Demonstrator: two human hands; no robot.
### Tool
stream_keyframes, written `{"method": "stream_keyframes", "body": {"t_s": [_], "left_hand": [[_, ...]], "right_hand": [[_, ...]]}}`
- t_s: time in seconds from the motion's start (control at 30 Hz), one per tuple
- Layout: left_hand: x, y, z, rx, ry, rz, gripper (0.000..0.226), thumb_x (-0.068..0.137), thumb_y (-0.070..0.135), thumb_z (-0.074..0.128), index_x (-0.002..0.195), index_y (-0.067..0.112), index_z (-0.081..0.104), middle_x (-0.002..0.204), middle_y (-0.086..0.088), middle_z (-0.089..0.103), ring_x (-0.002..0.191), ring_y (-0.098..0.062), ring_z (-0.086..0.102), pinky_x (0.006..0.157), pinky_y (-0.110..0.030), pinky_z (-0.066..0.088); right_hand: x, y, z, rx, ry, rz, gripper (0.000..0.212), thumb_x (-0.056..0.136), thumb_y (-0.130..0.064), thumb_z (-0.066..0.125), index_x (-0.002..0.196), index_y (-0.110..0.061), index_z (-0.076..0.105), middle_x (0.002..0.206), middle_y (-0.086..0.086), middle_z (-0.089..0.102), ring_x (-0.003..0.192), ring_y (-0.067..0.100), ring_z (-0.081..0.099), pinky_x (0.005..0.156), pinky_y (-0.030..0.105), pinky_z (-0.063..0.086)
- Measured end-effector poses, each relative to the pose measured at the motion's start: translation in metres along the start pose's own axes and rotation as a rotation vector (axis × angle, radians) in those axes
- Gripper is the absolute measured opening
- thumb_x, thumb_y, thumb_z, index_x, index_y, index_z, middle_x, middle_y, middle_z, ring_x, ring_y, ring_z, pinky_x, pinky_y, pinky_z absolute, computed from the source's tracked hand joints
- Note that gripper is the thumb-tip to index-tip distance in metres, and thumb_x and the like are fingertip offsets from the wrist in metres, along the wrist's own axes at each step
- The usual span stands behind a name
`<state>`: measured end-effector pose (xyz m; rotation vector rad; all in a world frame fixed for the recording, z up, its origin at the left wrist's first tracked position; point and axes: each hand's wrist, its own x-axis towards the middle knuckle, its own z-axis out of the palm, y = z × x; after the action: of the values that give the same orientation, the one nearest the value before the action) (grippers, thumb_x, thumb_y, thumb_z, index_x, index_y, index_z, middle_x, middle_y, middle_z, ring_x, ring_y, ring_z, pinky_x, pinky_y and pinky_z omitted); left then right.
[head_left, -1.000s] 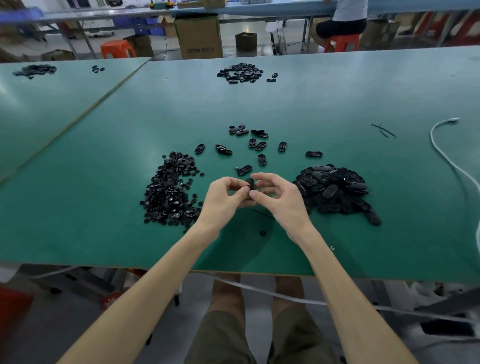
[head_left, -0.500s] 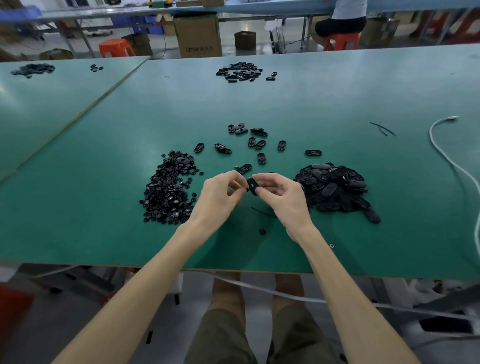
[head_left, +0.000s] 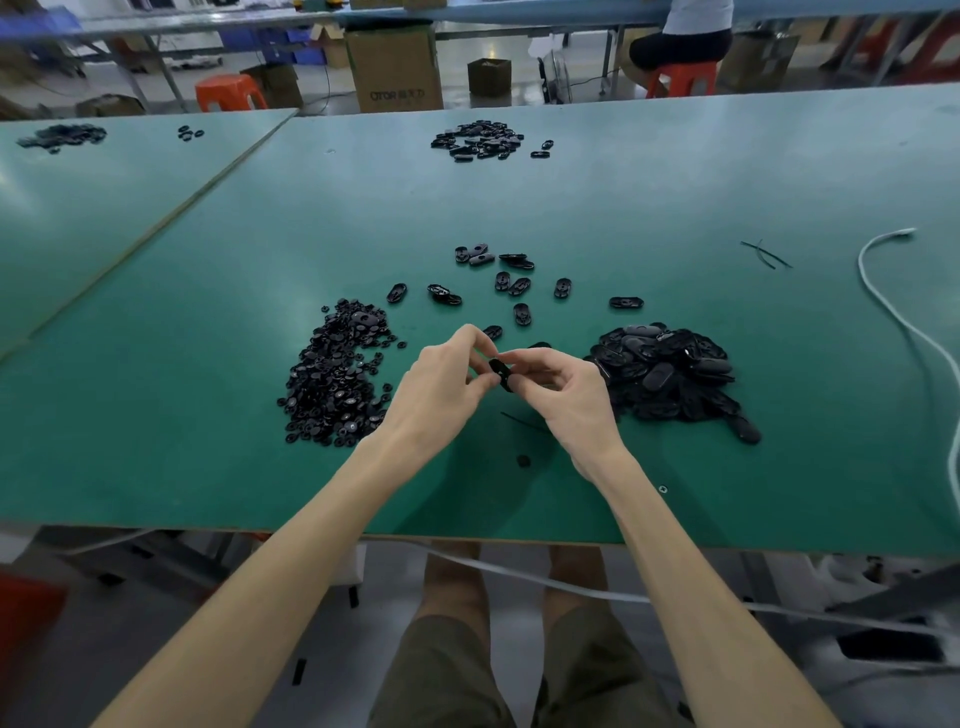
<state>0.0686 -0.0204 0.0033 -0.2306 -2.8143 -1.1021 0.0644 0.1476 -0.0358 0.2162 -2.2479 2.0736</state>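
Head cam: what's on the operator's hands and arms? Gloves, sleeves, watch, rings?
Nothing worn: the left hand and right hand are ungloved, no rings, tape or watch visible. The left forearm and right forearm are bare to the frame edge, no sleeves or cables. Only clothing in view: olive-brown shorts.

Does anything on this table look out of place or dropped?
One small black piece lies alone on the table near its front edge, as if dropped, near the oval part pinched by left hand and right hand.

Bare left hand (head_left: 441, 387) and right hand (head_left: 569, 397), 2 bare forearms (head_left: 291, 561); olive shorts (head_left: 447, 675) at 6 o'clock, knees (head_left: 452, 577) uncovered.
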Motion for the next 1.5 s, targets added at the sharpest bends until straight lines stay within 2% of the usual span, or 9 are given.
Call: {"method": "stream_keyframes", "body": {"t_s": [0.3, 0.53, 0.63, 0.73, 0.83, 1.03, 1.27, 1.33, 1.5], "left_hand": [[0.003, 0.001, 0.002, 0.006, 0.023, -0.043, 0.023, 0.094, 0.024, 0.074, 0.113, 0.023, 0.061, 0.087, 0.015, 0.068, 0.083, -0.014, 0.066, 0.084, -0.044, 0.056], [0.004, -0.005, 0.006, -0.173, 0.091, -0.077, 0.024, 0.088, 0.018, 0.081, 0.109, 0.016, 0.069, 0.098, 0.002, 0.069, 0.086, -0.012, 0.064, 0.076, -0.013, 0.047], [0.004, -0.006, 0.007, -0.351, 0.042, -0.145, 0.022, 0.091, 0.016, 0.078, 0.111, 0.011, 0.071, 0.1, -0.001, 0.076, 0.09, -0.014, 0.072, 0.081, -0.021, 0.054], [0.0, -0.006, 0.012, -0.613, 0.006, -0.222, 0.011, 0.095, 0.014, 0.073, 0.106, 0.012, 0.074, 0.092, -0.001, 0.08, 0.085, -0.011, 0.076, 0.069, -0.023, 0.054], [-0.003, -0.005, 0.018, -0.734, 0.042, -0.254, 0.009, 0.095, 0.015, 0.073, 0.104, 0.014, 0.075, 0.09, -0.003, 0.079, 0.083, -0.01, 0.073, 0.071, -0.026, 0.053], [-0.001, -0.003, 0.016, -0.794, 0.049, -0.21, 0.014, 0.091, 0.013, 0.077, 0.105, 0.013, 0.079, 0.094, -0.005, 0.08, 0.088, -0.012, 0.074, 0.074, -0.02, 0.055], [0.001, -0.007, 0.011, -0.813, -0.035, -0.167, 0.016, 0.091, 0.006, 0.076, 0.107, 0.007, 0.078, 0.101, -0.01, 0.079, 0.096, -0.021, 0.075, 0.086, -0.033, 0.061], [0.001, -0.008, 0.01, -0.828, -0.063, -0.151, 0.02, 0.089, 0.004, 0.077, 0.109, 0.003, 0.077, 0.102, -0.016, 0.078, 0.095, -0.029, 0.076, 0.083, -0.035, 0.062], [-0.001, -0.008, 0.01, -0.844, -0.102, -0.179, 0.023, 0.088, 0.011, 0.08, 0.11, 0.005, 0.076, 0.096, -0.012, 0.079, 0.088, -0.021, 0.076, 0.072, -0.026, 0.059]], "right_hand": [[0.0, 0.0, 0.0, 0.032, 0.001, 0.013, 0.024, 0.091, 0.003, 0.074, 0.104, -0.015, 0.08, 0.096, 0.002, 0.081, 0.093, 0.02, 0.077, 0.085, 0.027, 0.058], [0.0, -0.001, -0.002, 0.075, -0.011, 0.041, 0.025, 0.089, 0.002, 0.076, 0.101, -0.02, 0.08, 0.095, 0.001, 0.08, 0.085, 0.012, 0.074, 0.075, 0.023, 0.055], [-0.001, -0.002, -0.002, 0.104, 0.001, 0.052, 0.025, 0.09, 0.0, 0.077, 0.1, -0.022, 0.079, 0.098, 0.0, 0.08, 0.084, 0.009, 0.074, 0.066, 0.022, 0.054], [-0.001, -0.003, -0.002, 0.126, 0.01, 0.054, 0.023, 0.09, -0.002, 0.078, 0.104, -0.02, 0.079, 0.099, 0.0, 0.08, 0.085, 0.012, 0.076, 0.064, 0.021, 0.054], [-0.001, -0.003, -0.003, 0.151, 0.022, 0.052, 0.023, 0.089, -0.002, 0.079, 0.107, -0.016, 0.078, 0.1, -0.001, 0.08, 0.085, 0.012, 0.076, 0.065, 0.021, 0.055], [-0.002, -0.001, -0.002, 0.177, 0.035, 0.027, 0.021, 0.091, -0.003, 0.077, 0.103, -0.02, 0.078, 0.095, -0.004, 0.079, 0.088, 0.013, 0.076, 0.066, 0.021, 0.055], [0.001, 0.003, -0.001, 0.154, 0.109, 0.023, 0.012, 0.102, -0.017, 0.067, 0.109, -0.017, 0.077, 0.098, 0.0, 0.08, 0.089, 0.015, 0.075, 0.067, 0.022, 0.054], [0.001, 0.003, -0.002, 0.15, 0.105, 0.032, 0.011, 0.101, -0.021, 0.069, 0.108, -0.02, 0.078, 0.096, -0.003, 0.079, 0.082, 0.01, 0.071, 0.065, 0.02, 0.051], [0.0, 0.003, -0.002, 0.16, 0.072, 0.016, 0.009, 0.096, -0.015, 0.075, 0.104, -0.016, 0.079, 0.091, -0.003, 0.079, 0.077, 0.003, 0.067, 0.064, 0.013, 0.049]]}}
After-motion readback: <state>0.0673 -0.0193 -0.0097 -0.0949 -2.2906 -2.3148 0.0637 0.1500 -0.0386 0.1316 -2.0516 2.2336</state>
